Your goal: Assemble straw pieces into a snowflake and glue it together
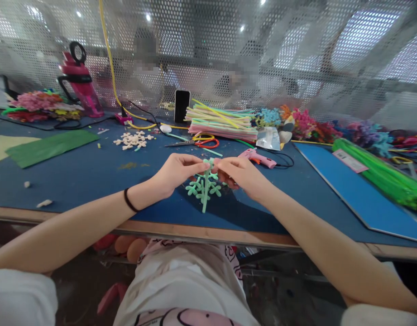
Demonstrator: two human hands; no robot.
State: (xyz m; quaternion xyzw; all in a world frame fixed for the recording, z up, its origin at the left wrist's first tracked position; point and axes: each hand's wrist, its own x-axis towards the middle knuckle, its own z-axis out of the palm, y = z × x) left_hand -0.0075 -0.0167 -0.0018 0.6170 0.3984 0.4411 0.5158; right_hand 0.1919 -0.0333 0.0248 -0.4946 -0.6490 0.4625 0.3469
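Note:
Between my two hands is a mint-green pipe cleaner (205,192), its straight end hanging down and its top bent into small loops at my fingertips. My left hand (176,174) pinches it from the left with thumb and finger. From the right, my right hand (240,174) pinches the looped top; its lower fingers are curled and partly in shadow. Just behind and below the hanging strand, a mint-green snowflake shape (194,188) of looped pipe cleaner lies on the blue mat, partly hidden by the strand and my hands.
A cream snowflake (133,140) lies left, near scissors (194,142). A pink glue gun (259,157) rests behind my right hand. Bundled pipe cleaners (222,122), a phone (182,106) and a pink bottle (81,83) stand at the back. Green pipe cleaners (381,172) lie right, on a blue board (344,185).

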